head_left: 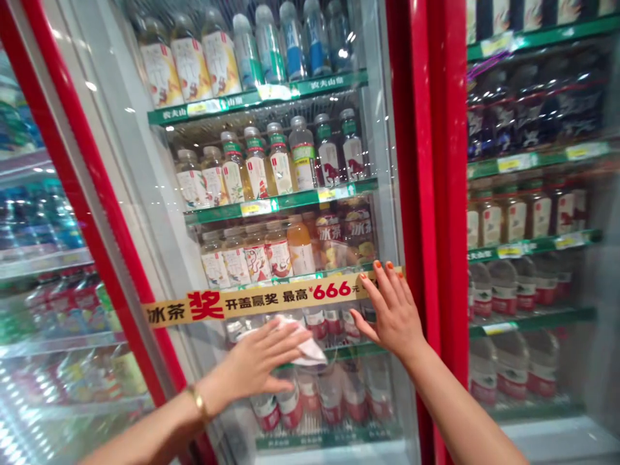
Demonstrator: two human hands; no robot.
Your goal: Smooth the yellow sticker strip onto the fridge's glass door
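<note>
My left hand (264,358) lies with fingers extended over a white cloth (312,352), pinning it against the glass door (194,361) of a drinks fridge. Part of the cloth is hidden under the palm and fingers. To the right, my right hand (393,310) rests spread on the same door, fingertips over the right end of a yellow promotional strip (264,298). That strip runs across the door with red and black lettering and the number 666. A gold bracelet (197,403) circles my left wrist.
Behind the glass, bottled drinks (256,165) stand on green-edged shelves (281,200). A red door frame (438,213) borders the right side, with another stocked fridge section (527,213) beyond it. At left, a red-edged door (97,187) slants past more shelves of bottles (43,213).
</note>
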